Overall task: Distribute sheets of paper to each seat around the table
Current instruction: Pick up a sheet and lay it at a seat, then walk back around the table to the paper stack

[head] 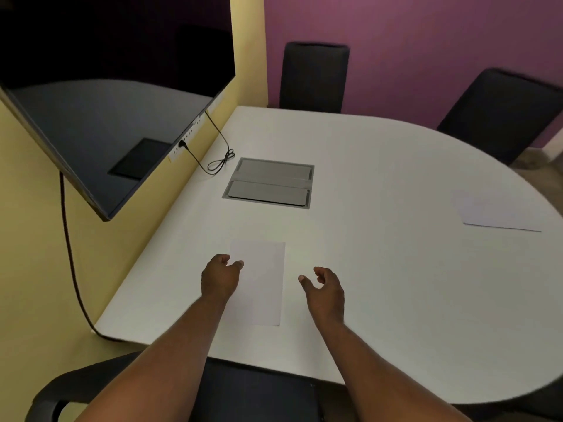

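Observation:
A white sheet of paper (265,281) lies flat on the white table (380,269) in front of the near seat. My left hand (220,277) hovers over the sheet's left edge, fingers curled loosely and holding nothing. My right hand (324,289) is just right of the sheet, fingers apart and empty. A second sheet (493,213) lies at the table's right side. Whether either hand touches the near sheet is unclear.
A black chair (313,77) stands at the far side, another (502,114) at the far right, and one (243,394) right below me. A grey cable hatch (269,182) is set into the table. A wall screen (106,102) and a coiled cable (221,161) are on the left.

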The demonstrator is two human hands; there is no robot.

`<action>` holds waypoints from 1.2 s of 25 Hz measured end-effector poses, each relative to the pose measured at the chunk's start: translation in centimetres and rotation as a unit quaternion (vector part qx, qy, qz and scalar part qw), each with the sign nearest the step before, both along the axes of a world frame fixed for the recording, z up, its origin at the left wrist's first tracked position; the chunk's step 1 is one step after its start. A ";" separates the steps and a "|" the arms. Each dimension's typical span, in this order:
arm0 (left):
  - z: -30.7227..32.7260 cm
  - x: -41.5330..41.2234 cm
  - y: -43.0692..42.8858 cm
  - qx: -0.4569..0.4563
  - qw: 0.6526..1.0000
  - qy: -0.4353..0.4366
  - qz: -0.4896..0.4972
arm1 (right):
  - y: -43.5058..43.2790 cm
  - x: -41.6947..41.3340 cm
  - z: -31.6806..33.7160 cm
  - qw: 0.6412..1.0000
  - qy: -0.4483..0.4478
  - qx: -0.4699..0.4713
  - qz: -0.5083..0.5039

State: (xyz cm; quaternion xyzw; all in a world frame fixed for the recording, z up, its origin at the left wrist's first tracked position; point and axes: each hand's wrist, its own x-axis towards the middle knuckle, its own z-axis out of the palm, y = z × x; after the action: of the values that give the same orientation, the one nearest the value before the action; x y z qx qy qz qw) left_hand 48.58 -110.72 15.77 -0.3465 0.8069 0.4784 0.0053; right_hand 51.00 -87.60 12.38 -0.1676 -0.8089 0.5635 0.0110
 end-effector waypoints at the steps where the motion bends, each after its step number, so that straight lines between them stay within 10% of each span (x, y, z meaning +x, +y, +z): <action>1: 0.7 0.3 0.6 -0.001 1.000 0.007 -0.007 | 0.5 0.4 0.8 1.000 0.008 0.003 0.001; 30: 12.4 12.3 45.5 -0.063 0.954 0.166 -0.241 | 43.3 17.2 14.1 0.974 0.154 0.158 -0.046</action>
State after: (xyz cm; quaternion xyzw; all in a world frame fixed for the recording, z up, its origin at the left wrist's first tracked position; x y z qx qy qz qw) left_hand 60.86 -65.23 28.15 -0.0568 0.8845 0.4617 -0.0359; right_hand 68.17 -44.34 26.52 -0.1121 -0.8677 0.4465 0.1874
